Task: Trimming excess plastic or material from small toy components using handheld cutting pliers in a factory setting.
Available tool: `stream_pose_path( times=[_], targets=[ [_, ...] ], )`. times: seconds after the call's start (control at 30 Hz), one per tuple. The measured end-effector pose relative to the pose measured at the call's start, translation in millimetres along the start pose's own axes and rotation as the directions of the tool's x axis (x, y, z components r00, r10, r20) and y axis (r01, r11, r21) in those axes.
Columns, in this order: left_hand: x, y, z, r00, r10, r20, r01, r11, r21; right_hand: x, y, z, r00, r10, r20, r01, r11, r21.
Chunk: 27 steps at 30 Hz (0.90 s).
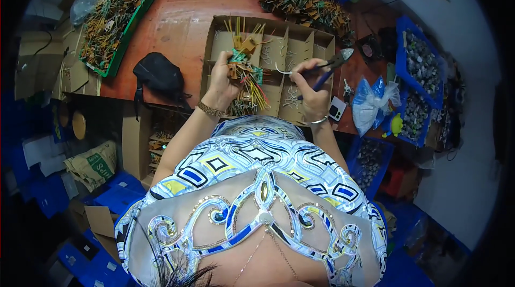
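Note:
My left hand (220, 80) is closed around a bundle of small circuit boards (244, 70), brown and green, with yellow and red wires sticking out above and below. To its right, my right hand (311, 91) grips pliers (339, 60) with dark blue handles, their metal jaws pointing up and right, away from the bundle. A thin white curved strip (281, 70) runs from my right fingertips toward the bundle; whether it is a wire or a tie I cannot tell. Both hands are over a shallow cardboard box (205, 67) with dividers, where short white pieces (290, 96) lie in the compartments.
A green tray (120, 45) of circuit boards stands far left, near a black bag (158, 76). More boards (306, 8) are heaped behind the box. At right are a plastic bag of white material (366, 105), a white-and-black device (337, 109) and blue bins (402, 45) of small parts.

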<state>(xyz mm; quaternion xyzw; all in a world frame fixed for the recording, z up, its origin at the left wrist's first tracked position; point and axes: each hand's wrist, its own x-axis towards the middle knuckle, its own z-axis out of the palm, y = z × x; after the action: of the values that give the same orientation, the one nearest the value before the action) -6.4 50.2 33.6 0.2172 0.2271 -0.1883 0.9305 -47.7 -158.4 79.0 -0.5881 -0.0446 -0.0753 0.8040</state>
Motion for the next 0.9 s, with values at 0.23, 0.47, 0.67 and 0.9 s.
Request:
stream_pose_path(
  times=[0.23, 0.47, 0.67, 0.9],
  targets=[
    [-1, -20, 32, 0.996, 0.039, -0.081, -0.04, 0.999, -0.01, -10, 21, -8, 0.984, 0.137, 0.11, -0.094, 0.938, -0.333],
    [-13, -41, 37, 0.966, 0.257, 0.01, -0.25, 0.933, 0.259, 1, 21, 11, 0.989, 0.142, -0.034, -0.146, 0.959, -0.243],
    [-23, -44, 53, 0.751, 0.537, 0.385, -0.66, 0.637, 0.399, 7, 17, 17, 0.931, 0.241, -0.274, -0.322, 0.896, -0.307],
    [-12, -45, 58, 0.473, 0.679, 0.561, -0.766, 0.003, 0.643, 5, 3, 36, 0.819, 0.499, -0.283, -0.468, 0.866, 0.175]
  ],
)
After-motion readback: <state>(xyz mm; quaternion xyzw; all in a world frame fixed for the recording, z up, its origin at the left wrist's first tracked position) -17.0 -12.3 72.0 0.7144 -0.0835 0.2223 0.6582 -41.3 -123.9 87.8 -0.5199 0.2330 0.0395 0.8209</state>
